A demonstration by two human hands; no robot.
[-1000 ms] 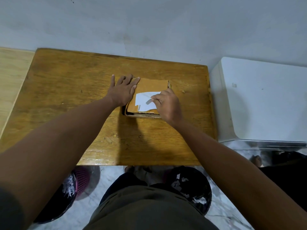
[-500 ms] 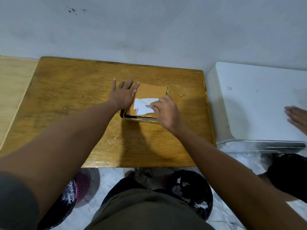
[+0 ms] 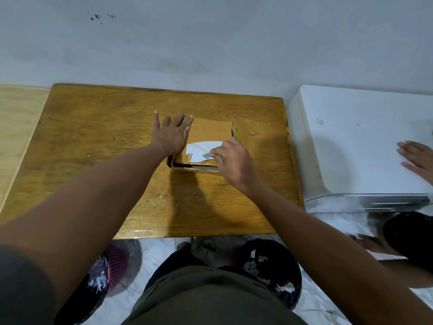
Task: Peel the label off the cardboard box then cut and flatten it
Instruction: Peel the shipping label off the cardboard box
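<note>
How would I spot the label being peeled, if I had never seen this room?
Find the wooden table against the grey wall. Near its middle lies a flat brown cardboard box, held down by the left hand. The label is the torn white paper on its top, pinched at its right edge by the right hand.

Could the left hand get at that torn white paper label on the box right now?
Probably yes: the left hand lies flat on the brown cardboard box, beside the torn white paper label, with bare cardboard between.

More label (image 3: 201, 150) edge lifted
</note>
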